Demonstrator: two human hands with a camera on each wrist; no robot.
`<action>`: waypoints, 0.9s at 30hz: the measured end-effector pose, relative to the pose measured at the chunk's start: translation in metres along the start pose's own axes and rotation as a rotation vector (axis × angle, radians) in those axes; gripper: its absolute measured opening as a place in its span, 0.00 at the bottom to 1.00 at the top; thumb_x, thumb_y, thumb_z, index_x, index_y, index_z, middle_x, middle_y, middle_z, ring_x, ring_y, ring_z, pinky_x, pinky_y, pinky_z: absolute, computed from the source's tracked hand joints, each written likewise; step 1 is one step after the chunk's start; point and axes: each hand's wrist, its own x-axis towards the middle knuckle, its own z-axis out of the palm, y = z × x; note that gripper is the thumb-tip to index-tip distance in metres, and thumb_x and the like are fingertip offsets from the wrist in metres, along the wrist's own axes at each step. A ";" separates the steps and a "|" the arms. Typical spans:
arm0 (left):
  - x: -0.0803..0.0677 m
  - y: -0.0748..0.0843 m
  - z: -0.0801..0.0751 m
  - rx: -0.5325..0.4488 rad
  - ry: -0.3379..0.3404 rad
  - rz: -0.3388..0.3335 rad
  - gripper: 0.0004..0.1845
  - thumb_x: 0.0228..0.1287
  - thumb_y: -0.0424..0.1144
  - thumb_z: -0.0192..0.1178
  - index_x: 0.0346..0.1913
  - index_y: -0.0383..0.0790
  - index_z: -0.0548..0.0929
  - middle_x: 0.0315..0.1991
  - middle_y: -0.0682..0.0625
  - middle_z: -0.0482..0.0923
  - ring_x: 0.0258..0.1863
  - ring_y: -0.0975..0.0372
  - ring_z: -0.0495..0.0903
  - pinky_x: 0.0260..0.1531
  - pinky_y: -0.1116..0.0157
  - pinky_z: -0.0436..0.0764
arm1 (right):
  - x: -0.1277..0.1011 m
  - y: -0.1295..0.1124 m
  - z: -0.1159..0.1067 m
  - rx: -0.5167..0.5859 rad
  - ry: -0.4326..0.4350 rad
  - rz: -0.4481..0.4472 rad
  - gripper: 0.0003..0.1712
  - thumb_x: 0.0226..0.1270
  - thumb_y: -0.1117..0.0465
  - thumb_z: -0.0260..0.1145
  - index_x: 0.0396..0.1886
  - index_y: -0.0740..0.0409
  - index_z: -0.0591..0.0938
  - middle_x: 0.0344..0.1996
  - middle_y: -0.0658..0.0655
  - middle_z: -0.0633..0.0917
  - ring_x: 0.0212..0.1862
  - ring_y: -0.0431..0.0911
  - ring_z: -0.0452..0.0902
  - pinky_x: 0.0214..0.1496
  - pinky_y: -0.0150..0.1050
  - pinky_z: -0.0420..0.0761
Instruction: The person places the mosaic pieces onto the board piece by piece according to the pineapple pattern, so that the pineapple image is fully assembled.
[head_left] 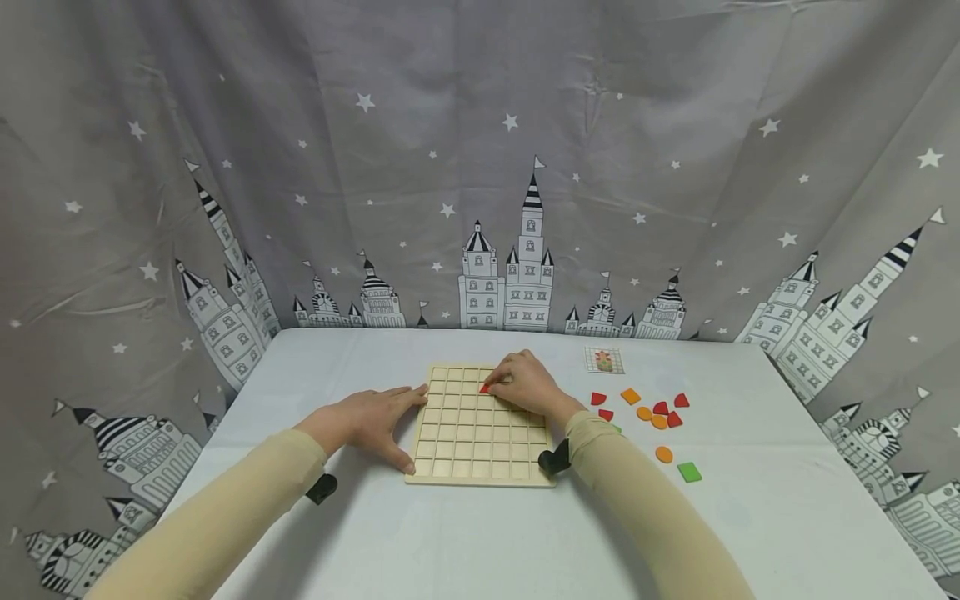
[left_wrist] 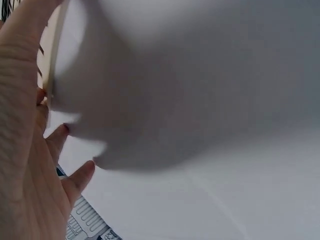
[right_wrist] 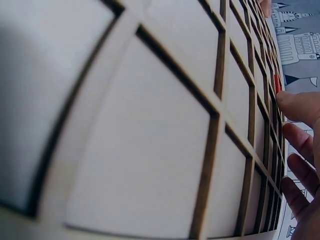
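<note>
A square wooden grid board [head_left: 480, 481] lies on the white table. My left hand [head_left: 372, 419] rests along the board's left edge, fingers spread and thumb near the front left corner. In the left wrist view that hand [left_wrist: 25, 150] touches the board's side, with two fingers off it over the cloth. Over the far rows, my right hand [head_left: 528, 385] pinches a small red piece [head_left: 484, 389] at a grid cell. The right wrist view shows the red piece [right_wrist: 277, 84] at the thumb tip; whether it sits inside the cell cannot be told.
Right of the board lie several red quarter-round pieces [head_left: 597, 398], orange discs [head_left: 663, 454], an orange square [head_left: 630, 396] and a green square [head_left: 689, 472]. A printed picture card [head_left: 604, 360] lies behind them. A grey castle-print curtain [head_left: 420, 167] stands behind the table.
</note>
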 end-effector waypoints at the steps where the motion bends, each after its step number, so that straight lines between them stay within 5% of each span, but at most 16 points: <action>1: 0.000 0.001 -0.001 0.000 -0.004 -0.005 0.65 0.42 0.74 0.74 0.78 0.42 0.61 0.82 0.45 0.51 0.77 0.47 0.58 0.69 0.40 0.68 | 0.000 0.000 0.000 0.003 0.001 0.003 0.08 0.69 0.53 0.71 0.44 0.44 0.92 0.44 0.45 0.85 0.50 0.45 0.71 0.53 0.42 0.75; 11: 0.003 0.009 -0.009 0.036 -0.008 -0.027 0.67 0.37 0.73 0.77 0.77 0.39 0.62 0.78 0.41 0.60 0.74 0.47 0.64 0.68 0.45 0.71 | 0.001 0.000 0.001 -0.021 0.007 -0.002 0.07 0.71 0.54 0.70 0.43 0.44 0.92 0.44 0.46 0.85 0.49 0.45 0.72 0.53 0.41 0.75; 27: 0.004 0.006 -0.006 0.010 0.008 -0.031 0.72 0.37 0.73 0.77 0.79 0.36 0.55 0.74 0.47 0.68 0.72 0.52 0.68 0.68 0.50 0.72 | -0.002 0.000 0.000 -0.005 -0.001 0.012 0.09 0.73 0.54 0.68 0.48 0.43 0.91 0.46 0.46 0.84 0.49 0.44 0.71 0.53 0.42 0.74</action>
